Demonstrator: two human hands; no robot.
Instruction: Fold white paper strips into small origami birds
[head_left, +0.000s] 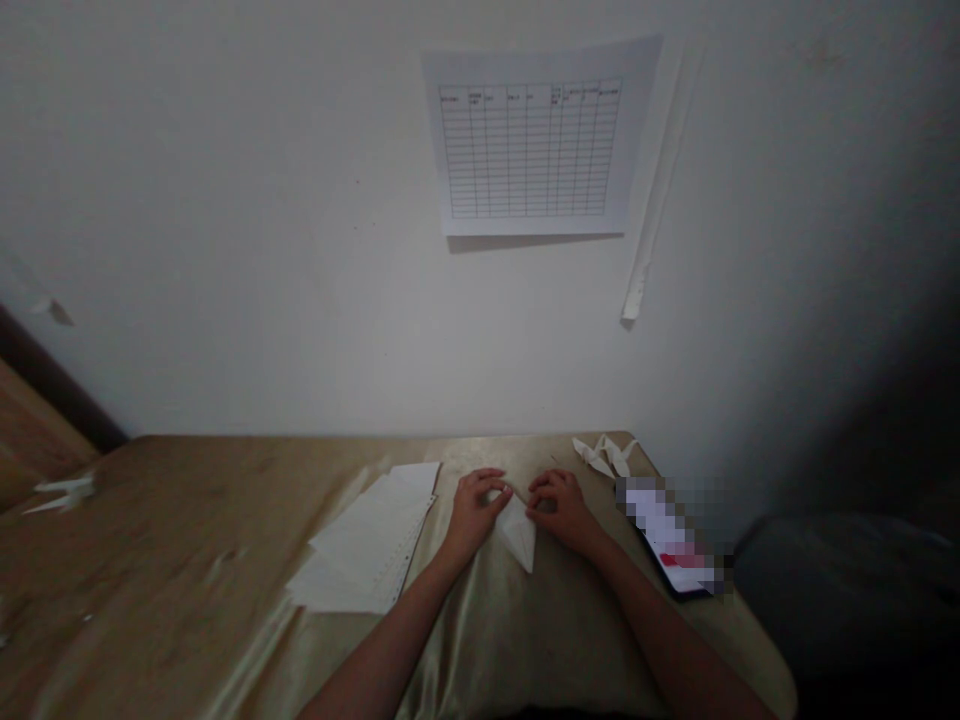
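Glossy, wrinkled gold cloth [187, 560] is spreading beneath your working hands.
Your left hand [478, 508] and right hand [559, 508] are pinching opposite upper edges of a white, kite-shaped folded paper [519, 540], lying between them and pointing toward you; your fingers are partly hiding its top, flat sheets [367, 540] are overlapping leftward, and pixelation is obscuring the phone [660, 540].
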